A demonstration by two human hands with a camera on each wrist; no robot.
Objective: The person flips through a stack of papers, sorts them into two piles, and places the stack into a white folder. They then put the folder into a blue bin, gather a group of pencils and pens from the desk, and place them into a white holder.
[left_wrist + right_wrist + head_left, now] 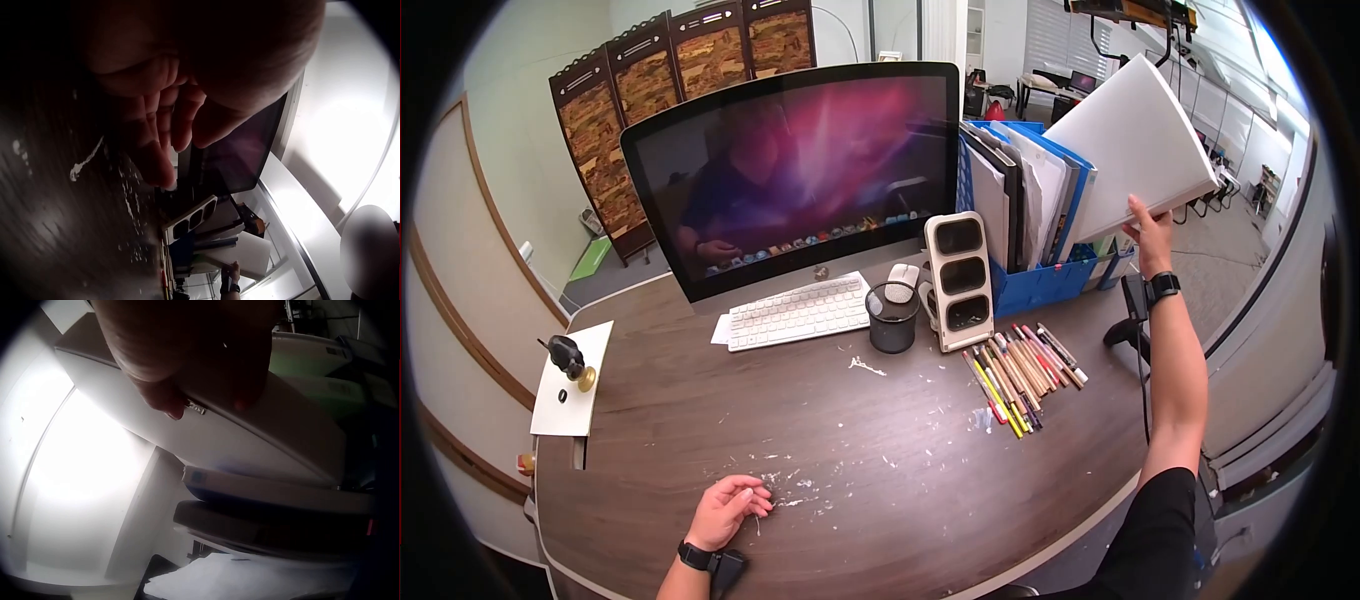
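One hand up: right hand (1152, 232) pinches the white binder (1135, 145) by its lower corner.
Stiff, broad, likely tippy; spine grip safer. Left hand (725, 510) rests loosely curled, empty, on desk (880, 480).

White folder (1135, 140), blue file rack (1040, 285), dark brown wooden desk (880, 460), black mesh cup (892, 318), multicoloured pens (1020, 372)

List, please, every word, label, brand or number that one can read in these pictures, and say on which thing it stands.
No text can be read in any view.
Monitor: the dock icons are too small and blurred.
Keyboard: the key letters are too small.
Pens: any print is too small.
White binder in the right hand: blank cover; the small metal tag in the right wrist view is blurred.
Blue file box: no legible label.
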